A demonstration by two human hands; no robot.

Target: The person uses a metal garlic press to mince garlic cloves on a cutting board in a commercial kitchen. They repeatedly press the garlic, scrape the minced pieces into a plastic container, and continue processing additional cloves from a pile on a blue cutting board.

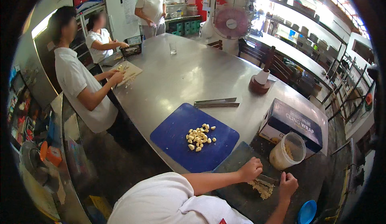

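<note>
My right hand (289, 184) grips the handle end of a kitchen knife (270, 179). My left hand (251, 169) is curled at the other end of the blade, its fingertips partly hidden. Finely chopped garlic (262, 189) lies against and below the blade on a dark cutting board (232, 160). Just beyond my hands, a clear plastic tub (288, 151) holds some chopped garlic. To the left, peeled garlic cloves (197, 138) sit heaped on a blue cutting board (172, 133).
A cling wrap box (291, 123) stands behind the tub, and metal tongs (216, 102) lie beyond the blue board. A blue lid (307, 211) is near my right forearm. Across the steel table (169, 82), a co-worker (84, 82) cuts on a pale board (132, 71); a drinking glass (172, 48) stands farther back.
</note>
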